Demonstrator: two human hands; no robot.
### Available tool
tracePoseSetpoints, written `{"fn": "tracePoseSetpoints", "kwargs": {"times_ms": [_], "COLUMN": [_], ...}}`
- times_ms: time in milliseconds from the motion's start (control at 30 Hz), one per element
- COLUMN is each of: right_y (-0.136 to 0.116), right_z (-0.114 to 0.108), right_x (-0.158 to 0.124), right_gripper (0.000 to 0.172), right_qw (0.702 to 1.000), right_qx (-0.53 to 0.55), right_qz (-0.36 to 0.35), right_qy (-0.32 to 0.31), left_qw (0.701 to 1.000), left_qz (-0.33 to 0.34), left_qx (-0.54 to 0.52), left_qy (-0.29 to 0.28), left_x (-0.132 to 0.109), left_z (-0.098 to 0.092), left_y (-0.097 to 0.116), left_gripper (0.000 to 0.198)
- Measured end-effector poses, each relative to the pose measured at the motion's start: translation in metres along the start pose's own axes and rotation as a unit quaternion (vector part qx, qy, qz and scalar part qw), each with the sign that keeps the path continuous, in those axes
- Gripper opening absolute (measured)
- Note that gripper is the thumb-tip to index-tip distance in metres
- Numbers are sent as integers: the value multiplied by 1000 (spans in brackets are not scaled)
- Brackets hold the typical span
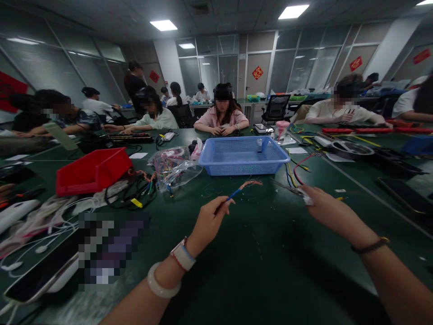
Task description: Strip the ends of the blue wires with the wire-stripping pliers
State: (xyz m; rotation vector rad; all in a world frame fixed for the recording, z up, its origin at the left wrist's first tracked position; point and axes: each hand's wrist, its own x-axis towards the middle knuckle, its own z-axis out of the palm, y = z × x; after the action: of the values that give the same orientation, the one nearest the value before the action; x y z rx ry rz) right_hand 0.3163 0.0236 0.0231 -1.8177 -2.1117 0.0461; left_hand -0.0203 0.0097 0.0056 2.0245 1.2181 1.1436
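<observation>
Showing at far left, on a dark green desk (237, 271), a phone (43, 266) in the foreground and white earphones (41, 248) beside it. Placing beyond these a red bin (91, 174). Setting to the right of the bin a bundle of black cables (144, 189) with a yellow tag (136, 203), then a clear plastic bag (174, 167) with coloured wires inside.

Wearing a pale bangle (164, 280) and a watch-like band (183, 254) on the left wrist. Pinching a blue wire (234, 194) between the thumb and fingers of the left hand (209, 219), near the middle of the view. Pointing the wire up and rightward, ending it in a bare, frayed bunch of copper strands (249, 183). Showing behind the wire a blue basket (243, 169) and, across the desk, a seated person in pink (221, 116).

Gripping a metal tool (287, 186), too blurred to identify, in the closed right hand (326, 203). Aiming its slim tip leftward, near the copper but apart from it. Showing just beyond this hand some loose coloured wires (296, 175). Wearing a dark bracelet (370, 246) on the right wrist. Including farther back a person in a pale shirt (326, 112). Ending at far right with a dark, flat object (404, 195) on the desk.
</observation>
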Motion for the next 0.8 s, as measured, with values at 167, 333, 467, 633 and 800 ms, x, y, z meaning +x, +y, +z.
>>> {"fn": "tracePoseSetpoints", "kwargs": {"times_ms": [167,333,467,633,800], "right_y": [-8,-31,-47,-56,-58], "right_z": [3,9,18,33,40], "right_x": [10,2,-5,-8,-9], "right_gripper": [47,65,73,74,77], "right_qw": [981,970,967,971,973], "right_qx": [65,68,38,22,5], "right_qz": [-23,-111,-173,-183,-182], "right_qy": [180,207,182,151,140], "left_qw": [994,986,981,981,982], "left_qz": [-59,-44,-35,-38,-33], "left_qx": [-48,-10,1,-13,-18], "left_qy": [-72,-159,-191,-191,-184], "left_x": [2,-2,-4,-5,-6], "left_z": [1,5,8,10,11], "left_y": [-1,7,12,12,12], "left_gripper": [29,28,28,31,33]}}
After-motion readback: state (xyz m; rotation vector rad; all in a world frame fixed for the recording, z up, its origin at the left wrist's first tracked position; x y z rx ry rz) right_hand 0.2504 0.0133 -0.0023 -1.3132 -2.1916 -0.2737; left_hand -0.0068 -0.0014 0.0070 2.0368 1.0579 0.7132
